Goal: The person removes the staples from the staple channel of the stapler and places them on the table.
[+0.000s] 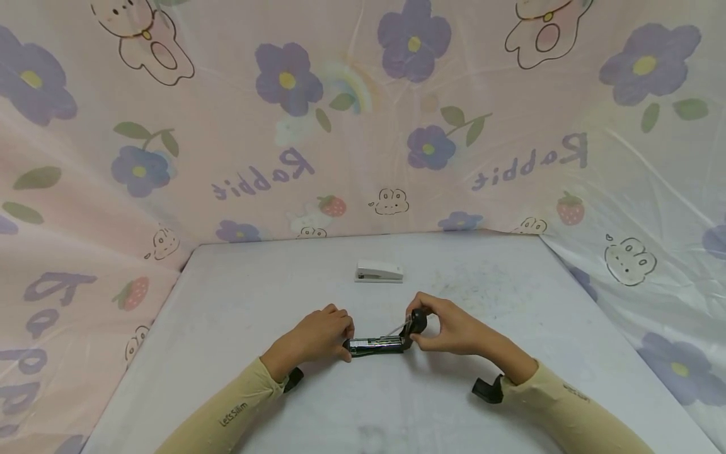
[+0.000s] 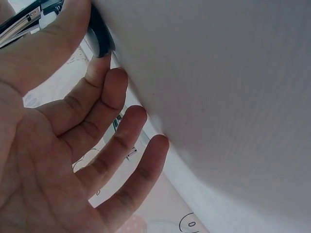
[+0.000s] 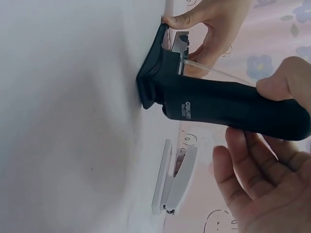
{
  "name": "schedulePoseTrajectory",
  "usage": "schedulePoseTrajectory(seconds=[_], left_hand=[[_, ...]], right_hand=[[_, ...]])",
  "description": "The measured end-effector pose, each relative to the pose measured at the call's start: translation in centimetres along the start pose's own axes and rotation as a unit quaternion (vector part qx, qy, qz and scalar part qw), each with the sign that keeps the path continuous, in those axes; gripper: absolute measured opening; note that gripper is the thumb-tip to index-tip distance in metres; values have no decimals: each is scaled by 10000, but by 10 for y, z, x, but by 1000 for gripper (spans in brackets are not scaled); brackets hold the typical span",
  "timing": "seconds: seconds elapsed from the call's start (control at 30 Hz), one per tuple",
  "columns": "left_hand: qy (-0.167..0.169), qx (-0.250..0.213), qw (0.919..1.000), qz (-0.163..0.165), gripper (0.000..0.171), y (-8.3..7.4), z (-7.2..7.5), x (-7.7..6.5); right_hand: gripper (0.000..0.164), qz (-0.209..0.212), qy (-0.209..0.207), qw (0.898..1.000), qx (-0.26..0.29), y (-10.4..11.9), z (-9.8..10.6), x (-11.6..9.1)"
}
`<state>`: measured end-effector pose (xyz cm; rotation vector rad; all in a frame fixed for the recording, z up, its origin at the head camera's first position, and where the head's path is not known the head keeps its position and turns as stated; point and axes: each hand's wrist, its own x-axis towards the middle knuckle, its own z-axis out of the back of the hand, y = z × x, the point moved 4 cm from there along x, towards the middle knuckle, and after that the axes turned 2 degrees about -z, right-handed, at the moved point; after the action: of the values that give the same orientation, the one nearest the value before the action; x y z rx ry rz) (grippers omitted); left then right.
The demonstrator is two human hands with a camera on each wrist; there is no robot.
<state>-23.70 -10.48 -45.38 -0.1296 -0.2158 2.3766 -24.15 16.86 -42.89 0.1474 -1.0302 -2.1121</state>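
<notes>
On the white desk point(image 1: 272, 277), the opened, long black-and-silver stapler point(image 1: 375, 345) runs left to right, the left hand's grip point(image 1: 321, 331) pinching its left end, the right hand's grip point(image 1: 455, 325) pinching its upraised black cover point(image 3: 209, 99) above the right end.

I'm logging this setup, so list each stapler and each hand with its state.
Black stapler: open, cover raised.
White stapler: closed, upright on the table, unheld.
Left hand: pinches the black stapler's front end.
Right hand: grips the raised cover.

Table point(image 1: 255, 277) with black stapler point(image 3: 214, 99), white stapler point(image 1: 381, 271)
</notes>
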Motion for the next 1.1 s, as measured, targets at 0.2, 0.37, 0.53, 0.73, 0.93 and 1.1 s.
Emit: schedulePoseTrajectory(seconds=[0.2, 0.37, 0.53, 0.73, 0.93, 1.1], left_hand=[[-39, 37, 10000, -40, 39, 1, 0, -1], [-48, 33, 10000, -7, 39, 0, 1, -1], [-39, 31, 10000, 18, 38, -2, 2, -2], [-7, 78, 10000, 58, 38, -1, 1, -1], [-7, 47, 10000, 22, 39, 0, -2, 0], [34, 69, 10000, 62, 39, 2, -3, 1]], right_hand=[[41, 149, -35, 9999, 71, -4, 1, -1], [39, 312, 16, 9993, 193, -7, 1, -2], [39, 186, 77, 9994, 294, -13, 5, -5], [38, -7, 144, 9996, 233, -20, 11, -13], [34, -161, 285, 9995, -47, -27, 15, -23], [30, -315, 450, 9983, -208, -30, 16, -27]])
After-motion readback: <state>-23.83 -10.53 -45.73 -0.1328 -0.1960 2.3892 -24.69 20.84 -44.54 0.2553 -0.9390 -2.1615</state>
